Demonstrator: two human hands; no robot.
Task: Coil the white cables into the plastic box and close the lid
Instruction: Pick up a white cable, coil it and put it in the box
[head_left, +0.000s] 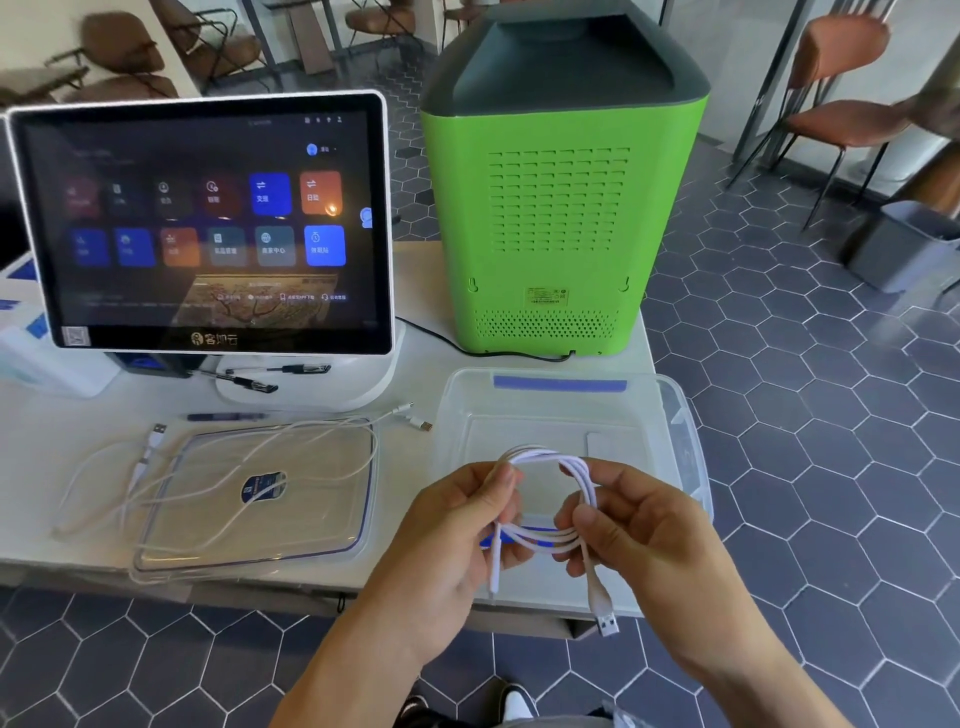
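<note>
1. A white table (322, 571) spans the left and centre of the frame, with dark hexagon floor tiles (831, 467) to the right and below.
2. A green machine (558, 208) with a grey top stands at upper centre, its vented face toward the camera.
3. A touchscreen terminal (202, 223) fills the upper left, tilted back on a white stand, with two pens (249, 382) lying on the stand's base.
4. The clear plastic box (680, 431) sits open at centre right below the green machine, its long axis running left to right, with a blue strip on its far rim.
5. The clear lid (332, 499) lies flat at lower left of the box, well apart from it, long axis also left to right.
6. Loose white cables (104, 467) sprawl over the lid and the table at left; their plug ends point toward the upper left and upper right of the lid.
7. The left hand (457, 540) pinches the left side of a coiled white cable (571, 467) between thumb and fingers.
8. The right hand (639, 530) grips the coil's right side, thumb pressed over the strands.
9. The coil is held upright over the box's near edge. Its two loose ends hang downward, and the USB plug (607, 623) points to the bottom of the frame.
</note>
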